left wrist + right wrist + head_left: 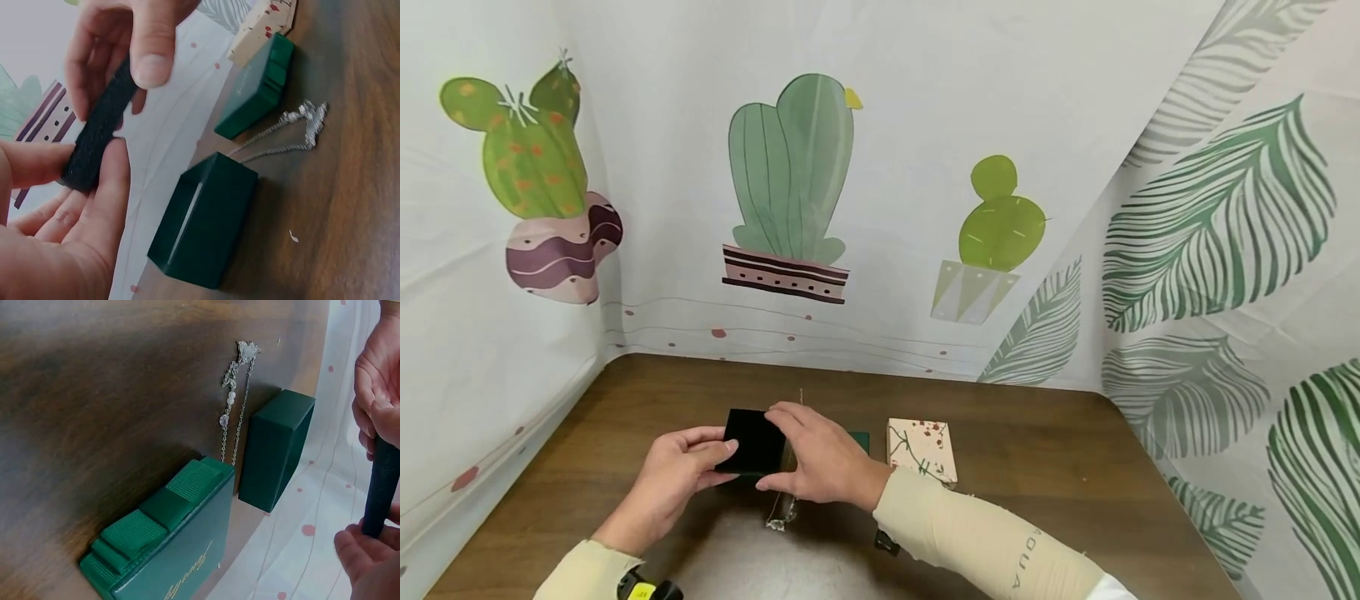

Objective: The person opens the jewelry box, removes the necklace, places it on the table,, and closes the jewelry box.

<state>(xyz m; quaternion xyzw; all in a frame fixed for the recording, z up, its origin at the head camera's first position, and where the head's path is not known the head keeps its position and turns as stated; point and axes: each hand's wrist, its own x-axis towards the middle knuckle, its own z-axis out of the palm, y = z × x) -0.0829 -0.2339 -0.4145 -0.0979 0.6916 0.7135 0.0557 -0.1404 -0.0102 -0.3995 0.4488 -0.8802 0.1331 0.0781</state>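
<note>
Your head camera looked forward and down from the near side, far enough back to take in the table [1045, 483] and the far cloth [895, 208]. Your left wrist camera sat close, rolled sideways and facing right; your right wrist camera, equally close and rolled, faced left. Both wrist views shared the black pad [103, 131], open green box [215, 225] and silver necklace [231, 398].

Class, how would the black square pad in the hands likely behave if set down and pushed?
The pad would probably be stiff, looking straight between the left hand and the right hand. Its matte, fuzzy-looking edge suggests it may not slide easily. Being flat-sided, it seems unlikely to roll.
</note>
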